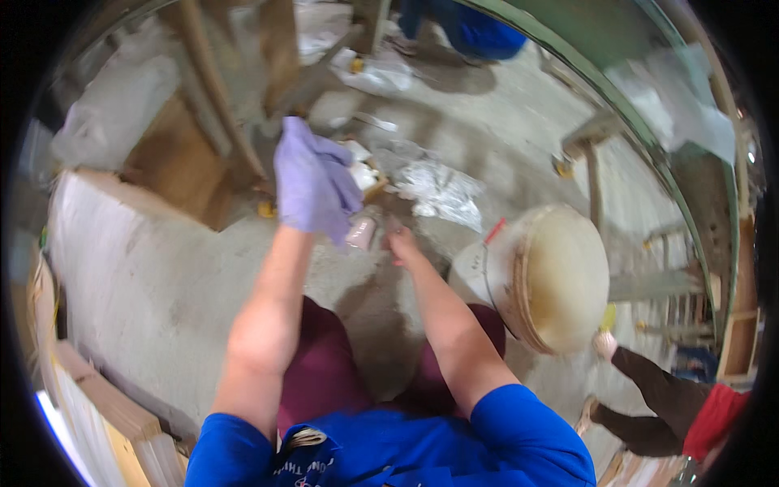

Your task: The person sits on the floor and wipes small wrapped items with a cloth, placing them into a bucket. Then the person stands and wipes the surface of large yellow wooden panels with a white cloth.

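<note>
Lilac cloth: a bunched, limp piece of lilac cloth (312, 178) stands out at the end of the left forearm (268, 312), above the concrete floor (162, 300).
Left hand: hidden behind the folds — I cannot tell whether its fingers grip the cloth or sit inside it.
Right hand: the right hand (401, 245) reaches forward, lower than the cloth and to its right, fingers bent; blur hides their tips, so I cannot tell whether they grasp anything.
Pinkish container: a small pinkish container (362, 232) shows between the cloth and the right hand, nearer the cloth's lower edge; its outline is smeared.
Clear plastic: crumpled clear plastic (438, 192) lies on the floor beyond the right hand.
White bucket: a large white bucket (468, 270) with a stained lid (568, 272) stands just right of the right forearm (454, 325); a red grip (495, 230) shows at its side.
Brown box: to the left of the cloth, a brown box (182, 166) sits beside a wooden leg (215, 89).
Blue tub: a rounded blue tub (491, 34) is well apart, at the top.
Co-worker: at lower right, a person in a red top (716, 422) and dark trousers (649, 381) — well apart from both hands.
</note>
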`<state>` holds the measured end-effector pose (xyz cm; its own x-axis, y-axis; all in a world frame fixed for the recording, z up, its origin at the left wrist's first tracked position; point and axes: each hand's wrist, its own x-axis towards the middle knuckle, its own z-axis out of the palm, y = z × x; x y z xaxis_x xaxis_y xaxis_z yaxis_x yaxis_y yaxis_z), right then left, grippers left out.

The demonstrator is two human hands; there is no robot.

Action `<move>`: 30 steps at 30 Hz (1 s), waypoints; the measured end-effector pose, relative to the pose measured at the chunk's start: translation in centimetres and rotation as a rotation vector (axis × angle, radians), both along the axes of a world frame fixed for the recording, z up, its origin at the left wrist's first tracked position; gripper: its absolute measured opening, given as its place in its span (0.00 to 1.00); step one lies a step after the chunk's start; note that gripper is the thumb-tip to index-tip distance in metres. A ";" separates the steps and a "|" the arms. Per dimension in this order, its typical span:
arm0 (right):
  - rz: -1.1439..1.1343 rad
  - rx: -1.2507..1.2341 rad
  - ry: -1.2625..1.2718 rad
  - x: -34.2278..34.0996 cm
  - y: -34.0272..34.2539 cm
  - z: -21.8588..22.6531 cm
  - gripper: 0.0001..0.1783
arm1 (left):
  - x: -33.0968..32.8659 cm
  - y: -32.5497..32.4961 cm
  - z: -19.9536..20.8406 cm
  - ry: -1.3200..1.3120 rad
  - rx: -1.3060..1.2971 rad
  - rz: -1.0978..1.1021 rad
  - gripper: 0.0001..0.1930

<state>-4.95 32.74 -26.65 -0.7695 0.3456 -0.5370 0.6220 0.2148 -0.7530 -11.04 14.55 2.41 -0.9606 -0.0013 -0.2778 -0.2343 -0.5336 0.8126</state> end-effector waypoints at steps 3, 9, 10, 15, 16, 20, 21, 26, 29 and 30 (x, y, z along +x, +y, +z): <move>0.591 0.372 0.115 -2.9 -1.1 4.9 0.26 | -0.4 -0.5 -2.1 0.066 0.052 -0.032 0.27; 1.134 0.088 -0.158 -3.0 9.4 30.0 0.17 | 0.0 1.4 -1.9 -0.068 0.386 -0.319 0.12; 1.209 0.105 -0.164 -1.4 12.5 32.2 0.16 | 0.5 1.8 -1.1 -0.064 0.402 -0.376 0.12; 0.674 0.310 -0.718 8.0 25.9 26.4 0.13 | 2.7 3.4 0.3 0.026 0.298 -0.525 0.11; 0.610 0.426 -0.844 9.8 27.4 22.7 0.13 | 3.0 3.6 -0.3 0.147 0.093 -0.493 0.11; 1.137 1.093 -0.697 15.4 30.0 10.0 0.16 | 2.2 2.4 0.0 -0.268 0.714 -0.769 0.09; 1.071 1.133 -0.673 16.3 29.5 7.1 0.17 | 2.1 2.3 0.2 -0.315 0.734 -0.774 0.09; 0.843 1.228 -0.785 18.5 31.1 2.0 0.18 | 2.7 2.8 1.0 -0.398 0.664 -0.726 0.08; 1.002 0.970 -0.602 17.7 31.8 5.3 0.16 | 3.8 4.1 1.2 -0.480 0.694 -0.733 0.08; 1.037 0.706 -0.770 14.6 31.2 8.1 0.15 | 4.5 4.9 1.8 -0.515 0.706 -0.743 0.08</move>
<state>9.61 63.95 -18.56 -0.4398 0.1887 -0.8780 0.1538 0.9791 0.1334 -6.58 19.48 4.17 -0.4309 0.8311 -0.3516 -0.9002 -0.4232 0.1031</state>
